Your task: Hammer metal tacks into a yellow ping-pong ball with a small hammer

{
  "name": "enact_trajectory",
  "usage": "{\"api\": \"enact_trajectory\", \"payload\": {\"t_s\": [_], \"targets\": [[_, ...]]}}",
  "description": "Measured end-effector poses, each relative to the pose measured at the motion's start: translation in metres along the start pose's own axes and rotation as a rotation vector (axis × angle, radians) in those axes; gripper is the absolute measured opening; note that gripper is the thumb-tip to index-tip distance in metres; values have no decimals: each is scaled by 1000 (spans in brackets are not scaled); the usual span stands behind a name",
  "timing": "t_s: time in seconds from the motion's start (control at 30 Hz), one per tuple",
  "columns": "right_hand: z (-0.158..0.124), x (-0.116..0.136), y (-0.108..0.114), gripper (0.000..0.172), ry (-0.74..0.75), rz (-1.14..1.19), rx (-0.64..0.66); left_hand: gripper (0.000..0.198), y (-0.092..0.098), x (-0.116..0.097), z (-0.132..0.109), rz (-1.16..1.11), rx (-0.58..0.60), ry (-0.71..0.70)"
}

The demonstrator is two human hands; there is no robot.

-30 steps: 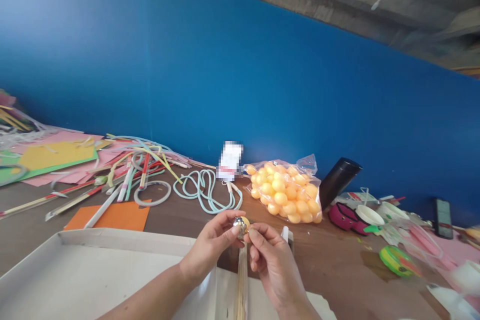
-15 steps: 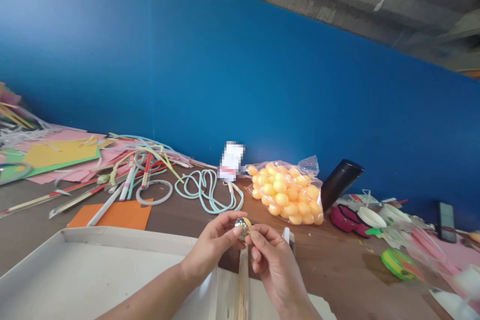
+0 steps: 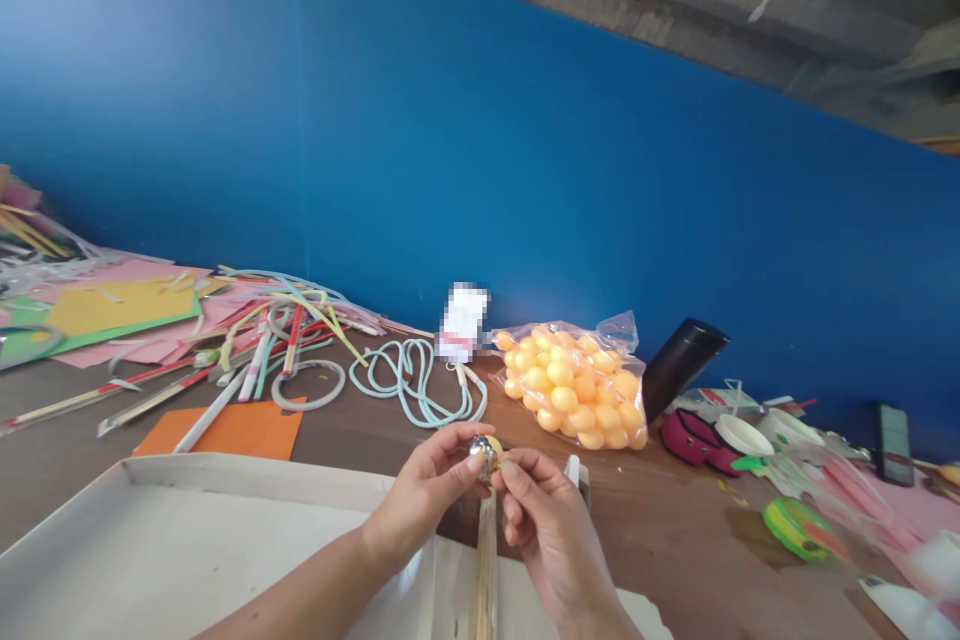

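Person's L hand (image 3: 427,495) & R hand (image 3: 547,525) meet at near centre, just above the far rim of a white tray (image 3: 187,520). L thumb + forefinger are pinched on a small silver piece (image 3: 480,448). R fingertips are closed on the orange ball (image 3: 493,444) right behind it, so both hands are clamped on the same little assembly, held off the table (image 3: 360,430). A thin wooden stick (image 3: 486,560) runs from the near edge up to the ball; can't tell if it's joined to it. Far of the hands, slightly right, there's a clear bag of orange balls (image 3: 574,385) lying on the table w/ a black cylinder (image 3: 679,365) tilted just right of it. Left of the bag are mint cord loops (image 3: 416,380), then a grey ring (image 3: 307,385) & an orange paper sheet (image 3: 225,430) near the tray's far edge. A pile of coloured strips (image 3: 262,325) and a yellow sheet (image 3: 112,305) lie at far left. On the right side are a magenta item (image 3: 694,435), a green-yellow disc (image 3: 795,525) & a phone (image 3: 889,430) leaning by the blue wall (image 3: 525,150).
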State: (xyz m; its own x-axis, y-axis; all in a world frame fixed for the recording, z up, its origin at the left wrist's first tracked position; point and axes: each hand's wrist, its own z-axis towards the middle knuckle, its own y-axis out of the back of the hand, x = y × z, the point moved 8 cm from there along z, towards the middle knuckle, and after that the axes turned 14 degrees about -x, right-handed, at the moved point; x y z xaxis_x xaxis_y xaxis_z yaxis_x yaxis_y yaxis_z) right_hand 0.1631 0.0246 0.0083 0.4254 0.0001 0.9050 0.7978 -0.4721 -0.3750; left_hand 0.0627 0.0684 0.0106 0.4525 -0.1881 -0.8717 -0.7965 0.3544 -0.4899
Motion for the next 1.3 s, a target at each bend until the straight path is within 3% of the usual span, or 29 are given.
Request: {"api": "enact_trajectory", "payload": {"t_s": [0.47, 1.3], "targets": [[1, -3, 1, 17, -8, 16, 4, 30, 0, 1, 0, 13, 14, -20], [1, 0, 3, 24, 22, -155, -2, 35, 1, 1, 3, 63, -4, 0]]}}
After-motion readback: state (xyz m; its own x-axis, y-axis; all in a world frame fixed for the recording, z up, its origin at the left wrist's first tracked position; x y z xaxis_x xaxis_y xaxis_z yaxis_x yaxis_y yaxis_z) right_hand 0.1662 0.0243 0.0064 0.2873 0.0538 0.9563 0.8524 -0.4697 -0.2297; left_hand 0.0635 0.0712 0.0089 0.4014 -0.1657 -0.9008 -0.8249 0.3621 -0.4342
